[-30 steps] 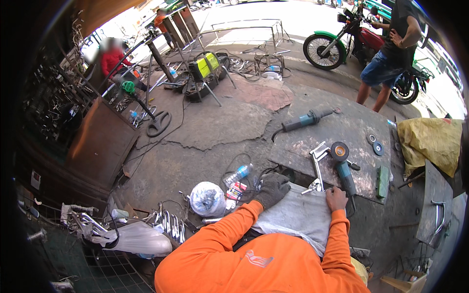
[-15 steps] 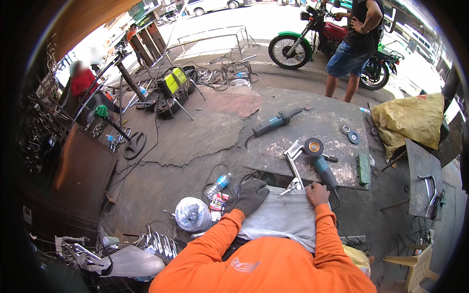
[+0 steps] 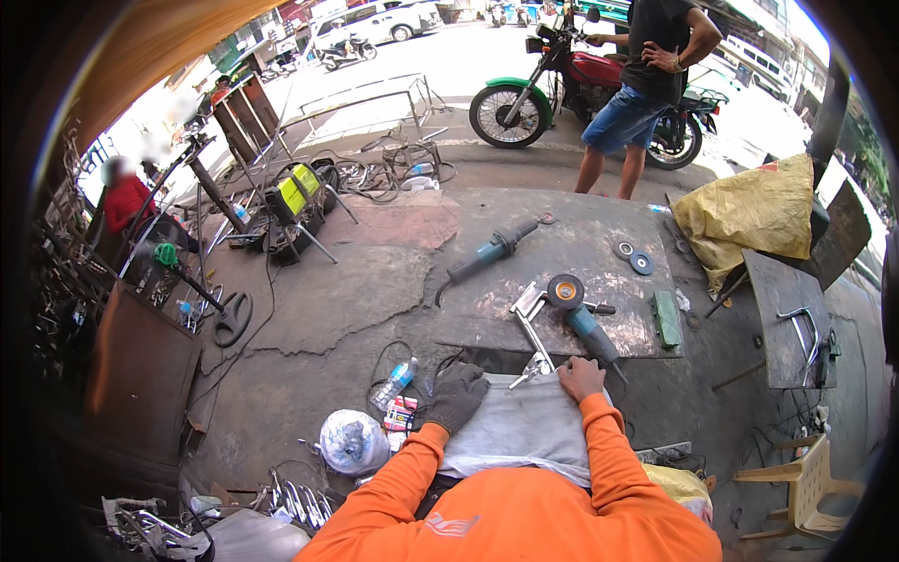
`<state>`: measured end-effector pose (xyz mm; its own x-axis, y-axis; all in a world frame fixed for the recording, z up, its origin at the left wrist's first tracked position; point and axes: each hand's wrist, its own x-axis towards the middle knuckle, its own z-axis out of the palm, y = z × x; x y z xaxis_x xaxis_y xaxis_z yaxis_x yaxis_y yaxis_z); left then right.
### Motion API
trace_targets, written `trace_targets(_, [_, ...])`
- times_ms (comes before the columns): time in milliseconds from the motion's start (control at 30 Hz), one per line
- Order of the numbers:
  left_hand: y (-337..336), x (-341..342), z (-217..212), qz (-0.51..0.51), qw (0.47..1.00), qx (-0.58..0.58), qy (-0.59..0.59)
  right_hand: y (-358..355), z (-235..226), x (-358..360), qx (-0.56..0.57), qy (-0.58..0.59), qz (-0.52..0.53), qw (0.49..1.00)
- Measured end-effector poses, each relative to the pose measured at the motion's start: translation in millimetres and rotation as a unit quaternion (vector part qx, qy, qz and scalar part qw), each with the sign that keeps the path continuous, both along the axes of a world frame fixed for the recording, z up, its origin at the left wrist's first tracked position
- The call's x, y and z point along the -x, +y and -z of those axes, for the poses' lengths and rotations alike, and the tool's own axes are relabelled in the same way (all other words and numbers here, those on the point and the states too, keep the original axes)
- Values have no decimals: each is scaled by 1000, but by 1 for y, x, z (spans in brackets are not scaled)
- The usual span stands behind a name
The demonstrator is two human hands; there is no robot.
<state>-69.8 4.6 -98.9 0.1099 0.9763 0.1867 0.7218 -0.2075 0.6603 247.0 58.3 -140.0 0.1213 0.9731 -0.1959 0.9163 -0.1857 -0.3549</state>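
Note:
A grey cloth (image 3: pixel 524 421) is spread over my lap. My left hand (image 3: pixel 456 395), in a dark work glove, lies on its left corner with the fingers stretched out. At the right corner my bare right hand (image 3: pixel 582 377) has its fingers bent down round the cloth's edge. Between the two hands, the lower end of a shiny bent metal piece (image 3: pixel 532 328) reaches the cloth; its upper end lies on the worn board (image 3: pixel 449 318). An angle grinder (image 3: pixel 590 332) with an orange-centred disc lies beside it, just beyond my right hand.
A long-bodied grinder (image 3: pixel 492 253), loose discs (image 3: pixel 641 262) and a green block (image 3: pixel 667 318) lie on the board. A water bottle (image 3: pixel 395 382) and stuffed plastic bag (image 3: pixel 354 442) are at left. A person (image 3: pixel 623 112) stands beside a motorcycle (image 3: pixel 524 103). A yellow chair (image 3: pixel 810 487) is at right.
The whole view has shifted, so the board and tools appear farther left and slightly lower. Both hands stay at the cloth, and the tools keep their places. A motorbike rider shows in the street.

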Motion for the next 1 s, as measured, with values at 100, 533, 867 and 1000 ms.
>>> trace_targets(100, [0,0,3,-11,1000,-7,-8,0,0,-1,4,7,2,1000])
trace_targets(533, [-4,0,-8,-28,999,25,16,3,6,-7,-42,2,5,999])
trace_targets(867, [-3,-1,-2,-16,1000,-15,9,4,4,-7,-12,2,4,1000])
trace_targets(1000, [-3,-1,-3,-14,1000,-13,13,4,5,-7,-22,0,1,1000])
